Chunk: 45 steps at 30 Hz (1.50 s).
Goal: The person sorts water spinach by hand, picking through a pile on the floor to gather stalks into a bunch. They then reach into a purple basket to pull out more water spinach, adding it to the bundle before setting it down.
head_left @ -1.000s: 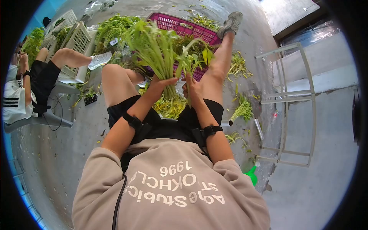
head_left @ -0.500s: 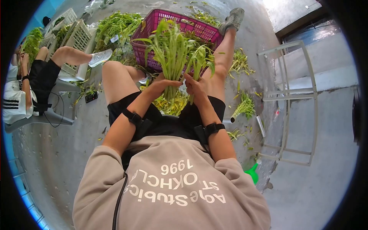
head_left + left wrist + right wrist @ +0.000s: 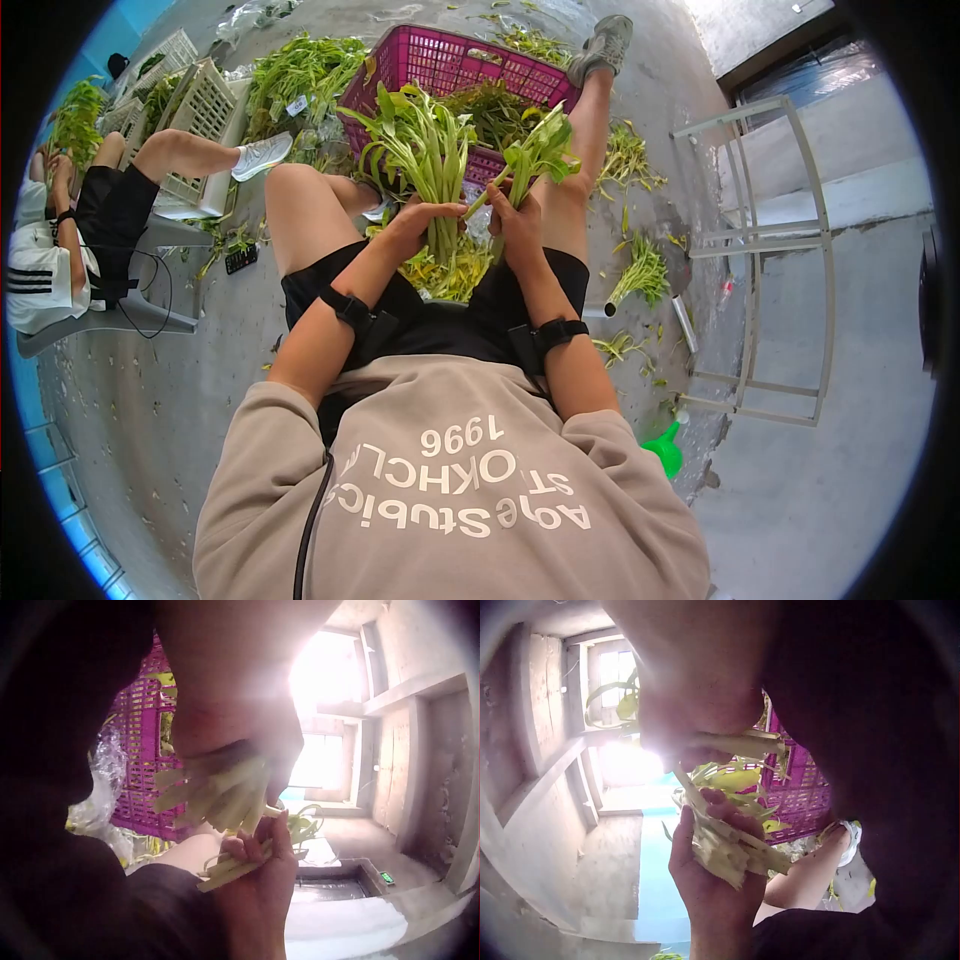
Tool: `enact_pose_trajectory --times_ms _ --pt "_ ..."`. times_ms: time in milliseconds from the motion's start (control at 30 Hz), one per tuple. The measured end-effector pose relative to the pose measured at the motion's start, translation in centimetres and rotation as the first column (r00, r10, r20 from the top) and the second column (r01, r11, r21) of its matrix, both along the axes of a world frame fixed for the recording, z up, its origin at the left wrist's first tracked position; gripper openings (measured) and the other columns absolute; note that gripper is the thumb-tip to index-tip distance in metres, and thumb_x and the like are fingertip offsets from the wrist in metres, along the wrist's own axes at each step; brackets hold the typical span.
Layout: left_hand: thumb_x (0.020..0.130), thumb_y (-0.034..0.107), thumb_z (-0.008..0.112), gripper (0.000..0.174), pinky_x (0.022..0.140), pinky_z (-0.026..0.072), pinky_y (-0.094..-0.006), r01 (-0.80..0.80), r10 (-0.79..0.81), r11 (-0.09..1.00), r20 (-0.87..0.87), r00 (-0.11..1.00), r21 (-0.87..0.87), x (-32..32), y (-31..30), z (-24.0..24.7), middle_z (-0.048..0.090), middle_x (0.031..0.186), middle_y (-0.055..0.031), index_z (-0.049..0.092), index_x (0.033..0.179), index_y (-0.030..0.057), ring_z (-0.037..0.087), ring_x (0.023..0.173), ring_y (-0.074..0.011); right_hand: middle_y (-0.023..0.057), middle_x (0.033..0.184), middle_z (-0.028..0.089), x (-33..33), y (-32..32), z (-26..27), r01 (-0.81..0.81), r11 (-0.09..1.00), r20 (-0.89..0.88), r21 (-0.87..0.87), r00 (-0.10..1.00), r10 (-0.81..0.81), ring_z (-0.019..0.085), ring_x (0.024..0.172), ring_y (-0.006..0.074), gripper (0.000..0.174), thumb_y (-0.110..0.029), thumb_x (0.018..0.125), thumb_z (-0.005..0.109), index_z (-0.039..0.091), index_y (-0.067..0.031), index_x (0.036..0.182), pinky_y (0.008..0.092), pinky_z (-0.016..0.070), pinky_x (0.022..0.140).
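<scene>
In the head view my left hand grips a thick bunch of water spinach, leaves up and pale stems hanging below the fist. Close beside it, my right hand holds a smaller bunch that leans to the right. One stem slants between the two thumbs, its lower end at the left thumb. The left wrist view shows the cut stem ends of the larger bunch fanned out above my right hand. From the right wrist, my left hand appears wrapped round its stems.
A magenta crate with greens inside stands between the legs' far ends. Yellowed leaves lie below the hands. Loose stems litter the floor at right, near a metal frame. Another person sits at left by pale crates.
The left bunch has sunk a little and shifted left. The right bunch has swung from nearly upright to a rightward lean, with a stem now crossing between the hands.
</scene>
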State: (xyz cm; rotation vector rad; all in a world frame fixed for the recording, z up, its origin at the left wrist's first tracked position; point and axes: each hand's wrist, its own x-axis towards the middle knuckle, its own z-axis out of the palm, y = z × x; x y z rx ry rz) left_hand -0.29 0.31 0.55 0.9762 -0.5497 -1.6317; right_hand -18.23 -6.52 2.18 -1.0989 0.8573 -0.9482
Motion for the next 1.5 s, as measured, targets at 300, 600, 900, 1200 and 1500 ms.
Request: enact_pose_trajectory --times_ms 300,600,900,1200,1500 --pt "0.087 0.012 0.072 0.026 0.075 0.0551 -0.0328 -0.108 0.11 0.993 0.049 0.993 -0.055 -0.6 -0.3 -1.1 0.071 0.098 -0.0089 0.065 0.11 0.0015 0.069 0.085 -0.0176 0.0038 0.087 0.067 0.0 0.3 0.7 -0.065 0.994 -0.027 -0.092 0.998 0.063 0.057 0.058 0.0097 0.015 -0.008 0.096 0.066 0.065 -0.0015 0.109 0.0253 0.0426 0.05" --pt "0.086 0.012 0.072 0.025 0.073 0.0546 -0.0327 -0.073 0.075 0.992 0.017 0.997 -0.102 -0.8 -0.2 -0.9 0.07 0.094 -0.008 0.065 0.108 0.0016 0.068 0.081 -0.0172 0.0097 0.107 0.072 0.0 0.8 1.6 -0.083 0.984 -0.073 -0.154 0.995 0.073 0.069 0.083 0.0149 0.018 -0.014 0.098 0.063 0.064 -0.002 0.111 0.0253 0.0497 0.062" --pt "0.086 0.011 0.072 0.023 0.072 0.0541 -0.0322 -0.126 0.128 0.985 0.013 0.992 -0.119 -1.2 -0.2 -0.5 0.069 0.091 -0.0082 0.064 0.106 0.0008 0.067 0.078 -0.0178 0.0089 0.104 0.071 0.1 0.8 1.7 -0.058 0.987 -0.058 -0.147 0.997 0.05 0.07 0.085 0.0164 0.015 -0.013 0.099 0.062 0.064 -0.0025 0.109 0.0273 0.0523 0.063" --pt "0.088 0.015 0.071 0.021 0.073 0.0524 -0.0301 -0.112 0.118 0.985 0.041 0.992 -0.13 -1.3 0.0 -0.8 0.068 0.089 -0.006 0.064 0.103 0.0024 0.066 0.079 -0.0151 0.0083 0.104 0.071 0.0 0.8 1.5 -0.063 0.991 -0.055 -0.118 0.997 0.057 0.07 0.086 0.0167 0.013 -0.013 0.099 0.061 0.064 -0.0035 0.108 0.0274 0.0532 0.065" --pt "0.09 0.019 0.067 0.018 0.071 0.0516 -0.0304 -0.107 0.102 0.993 -0.083 0.991 -0.059 -1.4 0.0 -1.7 0.066 0.085 -0.0049 0.066 0.1 0.0046 0.065 0.077 -0.0158 0.0061 0.099 0.07 0.3 1.2 1.6 -0.087 0.994 0.069 -0.067 0.993 0.091 0.07 0.085 0.0156 0.01 -0.01 0.097 0.063 0.063 -0.0045 0.105 0.0277 0.0535 0.065"
